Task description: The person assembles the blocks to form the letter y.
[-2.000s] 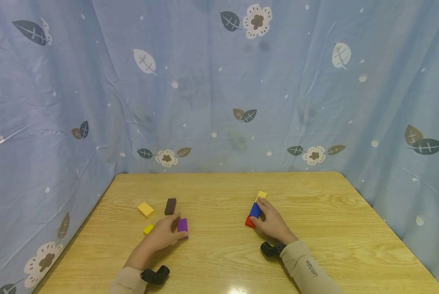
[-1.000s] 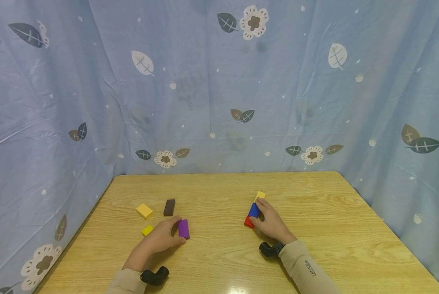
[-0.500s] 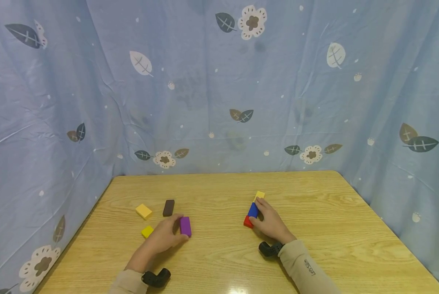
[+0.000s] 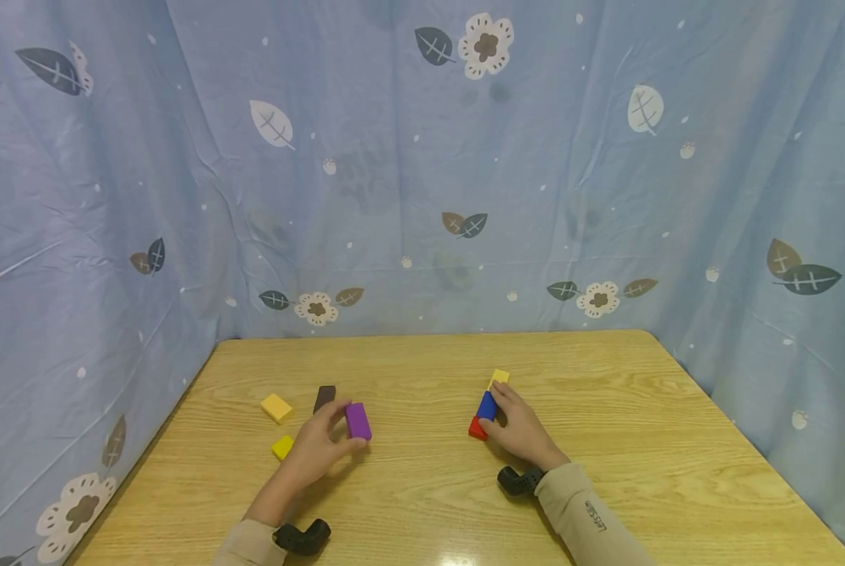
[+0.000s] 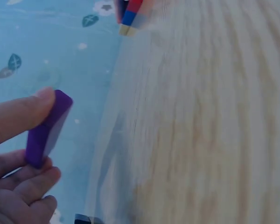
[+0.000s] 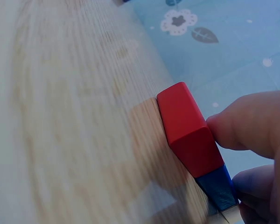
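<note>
My left hand [image 4: 316, 448] pinches a purple block [image 4: 358, 421] between thumb and fingers. In the left wrist view the purple block [image 5: 47, 130] is tilted and raised off the wooden table, fingertips at its ends. My right hand [image 4: 524, 428] rests against a row of blocks: red [image 4: 477, 428], blue [image 4: 486, 406] and yellow [image 4: 499, 378], set end to end. In the right wrist view the thumb touches the side of the red block [image 6: 186, 126], and another finger lies against the blue block [image 6: 218, 189]. Part of the row is hidden by the hand.
Left of the purple block lie a dark brown block [image 4: 325, 398], an orange-yellow block [image 4: 277, 409] and a bright yellow block [image 4: 283, 448], the last partly behind the left hand. A blue patterned curtain [image 4: 408, 173] surrounds the table [image 4: 422, 503] at back and sides.
The left hand has lifted the purple block and carried it slightly away from me and to the right, now overlapping the brown block in view. The right hand stays on the row.
</note>
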`<state>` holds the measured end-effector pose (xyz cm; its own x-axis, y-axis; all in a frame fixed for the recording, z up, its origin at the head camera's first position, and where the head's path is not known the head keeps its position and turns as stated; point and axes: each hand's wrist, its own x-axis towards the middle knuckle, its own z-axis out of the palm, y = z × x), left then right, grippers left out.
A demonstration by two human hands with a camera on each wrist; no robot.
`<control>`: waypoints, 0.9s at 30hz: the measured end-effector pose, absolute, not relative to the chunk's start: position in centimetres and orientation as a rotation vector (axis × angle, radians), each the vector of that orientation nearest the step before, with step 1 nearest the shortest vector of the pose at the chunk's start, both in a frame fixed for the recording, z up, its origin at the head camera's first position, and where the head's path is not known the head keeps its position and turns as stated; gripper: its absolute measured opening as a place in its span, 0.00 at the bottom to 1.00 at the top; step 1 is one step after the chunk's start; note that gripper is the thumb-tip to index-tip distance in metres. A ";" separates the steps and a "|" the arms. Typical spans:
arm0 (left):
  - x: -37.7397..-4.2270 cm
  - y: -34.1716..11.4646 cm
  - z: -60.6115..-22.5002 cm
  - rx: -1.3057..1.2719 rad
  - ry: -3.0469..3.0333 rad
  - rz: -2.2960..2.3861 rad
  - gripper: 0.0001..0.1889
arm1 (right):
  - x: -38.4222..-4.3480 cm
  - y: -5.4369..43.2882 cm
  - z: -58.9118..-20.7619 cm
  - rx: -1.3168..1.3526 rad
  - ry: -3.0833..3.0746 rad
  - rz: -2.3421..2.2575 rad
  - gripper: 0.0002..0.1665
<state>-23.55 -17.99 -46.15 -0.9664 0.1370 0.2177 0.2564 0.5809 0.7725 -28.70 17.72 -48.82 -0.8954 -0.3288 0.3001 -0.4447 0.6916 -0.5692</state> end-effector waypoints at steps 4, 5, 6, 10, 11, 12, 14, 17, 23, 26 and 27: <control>-23.5 -17.9 -46.0 -0.345 -2.626 -1.425 0.42 | -28.8 17.8 -48.7 0.625 -2.728 0.975 0.40; -23.5 -17.9 -45.9 -0.342 -2.619 -1.447 0.42 | -28.8 17.8 -48.7 0.622 -2.731 0.979 0.41; -23.5 -17.9 -45.9 -0.348 -2.603 -1.469 0.42 | -28.9 17.7 -48.7 0.625 -2.727 0.965 0.40; -23.5 -17.5 -45.7 -0.375 -2.539 -1.550 0.42 | -28.9 17.7 -48.9 0.626 -2.738 0.965 0.41; -23.5 -17.4 -45.6 -0.385 -2.522 -1.565 0.42 | -28.9 17.7 -49.0 0.626 -2.740 0.968 0.41; -23.5 -17.2 -45.5 -0.399 -2.505 -1.579 0.42 | -28.9 17.7 -49.0 0.627 -2.742 0.965 0.40; -23.6 -16.7 -45.2 -0.415 -2.485 -1.594 0.42 | -28.9 17.7 -49.1 0.619 -2.748 0.977 0.41; -23.8 -16.0 -44.9 -0.448 -2.462 -1.606 0.41 | -28.9 17.8 -49.3 0.618 -2.741 0.975 0.40; -24.3 -14.5 -44.5 -0.487 -2.429 -1.634 0.39 | -28.9 17.8 -49.2 0.616 -2.746 0.963 0.40; -24.6 -13.6 -44.4 -0.501 -2.415 -1.667 0.39 | -28.9 17.7 -49.1 0.614 -2.751 0.960 0.40; -24.7 -13.3 -44.4 -0.503 -2.413 -1.676 0.39 | -28.9 17.7 -49.1 0.615 -2.750 0.963 0.40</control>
<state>-24.69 -13.35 -44.43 -0.9305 0.1818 0.3181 0.3616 0.3151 0.8775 -28.93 17.70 -49.11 -0.9019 -0.3261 0.2832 -0.4316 0.7077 -0.5593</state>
